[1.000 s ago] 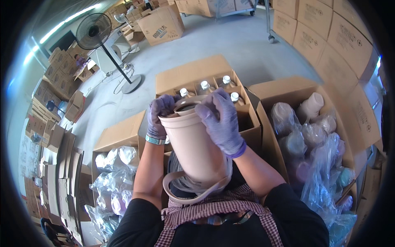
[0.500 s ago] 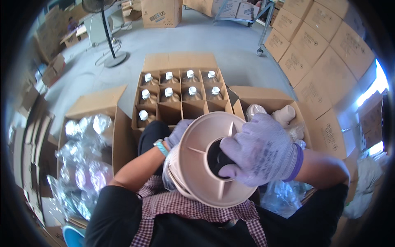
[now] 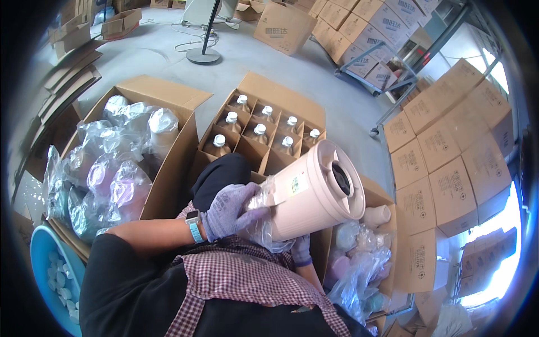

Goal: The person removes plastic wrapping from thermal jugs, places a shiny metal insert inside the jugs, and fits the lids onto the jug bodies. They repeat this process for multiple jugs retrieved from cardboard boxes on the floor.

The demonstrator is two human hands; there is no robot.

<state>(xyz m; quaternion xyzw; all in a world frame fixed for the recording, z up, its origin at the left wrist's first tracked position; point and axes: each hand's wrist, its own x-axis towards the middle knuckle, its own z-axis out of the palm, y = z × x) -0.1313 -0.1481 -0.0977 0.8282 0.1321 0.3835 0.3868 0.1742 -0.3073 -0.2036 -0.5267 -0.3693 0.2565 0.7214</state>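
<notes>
A pale pink plastic canister lies tilted across my lap, its ringed lid with a dark round hole facing right. A pale label shows on its side. Crumpled around its left end is a clear plastic bag. My left hand, in a light purple-grey glove, is closed on the bag at that end. Beneath the canister, my gloved right hand shows only in part; its fingers are hidden.
In front stands a divided carton with several white-capped bottles. Bagged plastic containers fill a left carton and a right carton. A blue bucket of small white pieces stands lower left. Stacked cartons line the right.
The canister has tipped from lid-up to lying with its lid toward the right. My right hand has left the lid's hole and moved underneath. The view has turned.
</notes>
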